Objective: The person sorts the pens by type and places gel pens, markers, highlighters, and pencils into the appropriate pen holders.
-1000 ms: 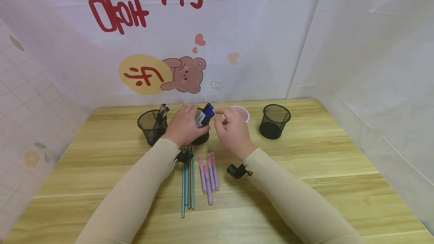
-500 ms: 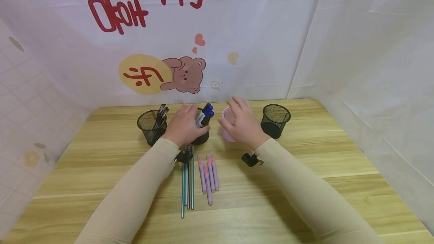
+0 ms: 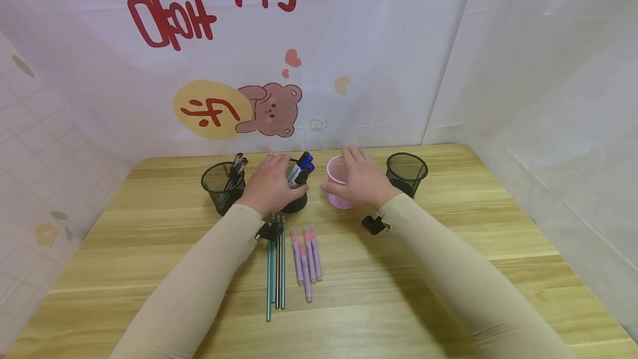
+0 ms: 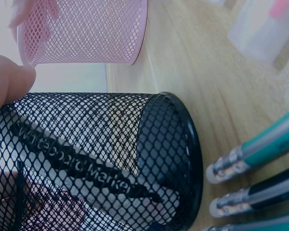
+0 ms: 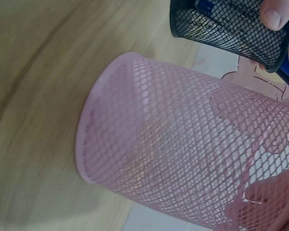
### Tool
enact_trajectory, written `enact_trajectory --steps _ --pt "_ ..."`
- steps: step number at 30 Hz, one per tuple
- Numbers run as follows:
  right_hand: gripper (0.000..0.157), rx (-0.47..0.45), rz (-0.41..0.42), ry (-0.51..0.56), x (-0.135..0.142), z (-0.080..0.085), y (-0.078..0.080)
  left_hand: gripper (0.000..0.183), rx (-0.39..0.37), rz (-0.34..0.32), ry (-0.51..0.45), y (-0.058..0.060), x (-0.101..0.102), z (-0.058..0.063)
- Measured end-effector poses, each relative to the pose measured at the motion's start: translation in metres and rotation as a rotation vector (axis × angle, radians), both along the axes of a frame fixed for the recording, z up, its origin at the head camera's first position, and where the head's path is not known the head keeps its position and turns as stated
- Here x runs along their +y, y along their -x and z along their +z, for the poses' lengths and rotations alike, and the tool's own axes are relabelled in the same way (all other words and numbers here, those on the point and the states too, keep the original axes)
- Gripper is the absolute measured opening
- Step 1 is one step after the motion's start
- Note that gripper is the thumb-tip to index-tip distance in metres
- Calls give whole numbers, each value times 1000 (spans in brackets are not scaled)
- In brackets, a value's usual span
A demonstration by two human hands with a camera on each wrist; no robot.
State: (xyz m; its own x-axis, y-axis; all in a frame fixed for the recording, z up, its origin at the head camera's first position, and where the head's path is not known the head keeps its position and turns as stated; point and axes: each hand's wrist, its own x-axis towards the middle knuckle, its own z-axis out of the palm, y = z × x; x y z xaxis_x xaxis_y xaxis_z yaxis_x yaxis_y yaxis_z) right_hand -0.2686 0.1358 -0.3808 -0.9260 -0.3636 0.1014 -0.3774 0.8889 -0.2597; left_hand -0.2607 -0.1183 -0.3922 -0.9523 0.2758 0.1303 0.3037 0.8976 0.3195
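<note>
pink cup (image 3: 340, 201) — partly behind right hand (image 3: 365, 179) | left-wrist view: pencils (image 4: 269, 195) — cut off

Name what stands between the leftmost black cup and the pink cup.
A black cup of markers, held by the left hand; the head view shows it.

pink cup (image 5: 178, 139): upright | black cup (image 4: 166, 137): seemingly upright, markers (image 3: 301, 169) inside

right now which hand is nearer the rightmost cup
Right. The right hand is just left of the rightmost cup; the left hand is left of the pink cup.
</note>
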Motion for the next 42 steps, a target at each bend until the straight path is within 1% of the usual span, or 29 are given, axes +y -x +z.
enact_trajectory --steps 6,10,15,18,21,26,28,33,38,42 --pt "119 -42 -8 -27 3 1 0 97 -1 1 -3 0 0 0" --pt "115 -59 -13 -55 3 4 -1 96 -2 2 -2 0 0 0" --pt "112 -63 1 -105 3 9 -3 97 -1 0 -1 0 1 0" --pt "112 -60 9 -149 3 11 -3 97 -2 -1 0 0 1 1" --pt "111 -50 11 -162 2 12 -3 98 -7 0 0 0 1 2" --pt "100 -17 15 -137 1 10 -4 98 -18 -3 5 -1 0 2" --pt "95 -2 18 -131 0 9 -4 98 -18 -10 17 -1 0 3" --pt "91 7 16 -126 -1 6 -2 98 -6 -18 78 0 -1 5" --pt "92 0 13 -112 -1 3 1 100 -22 -25 139 -2 -1 12" --pt "94 -6 9 -127 0 2 1 104 -30 -42 155 -3 -1 15"
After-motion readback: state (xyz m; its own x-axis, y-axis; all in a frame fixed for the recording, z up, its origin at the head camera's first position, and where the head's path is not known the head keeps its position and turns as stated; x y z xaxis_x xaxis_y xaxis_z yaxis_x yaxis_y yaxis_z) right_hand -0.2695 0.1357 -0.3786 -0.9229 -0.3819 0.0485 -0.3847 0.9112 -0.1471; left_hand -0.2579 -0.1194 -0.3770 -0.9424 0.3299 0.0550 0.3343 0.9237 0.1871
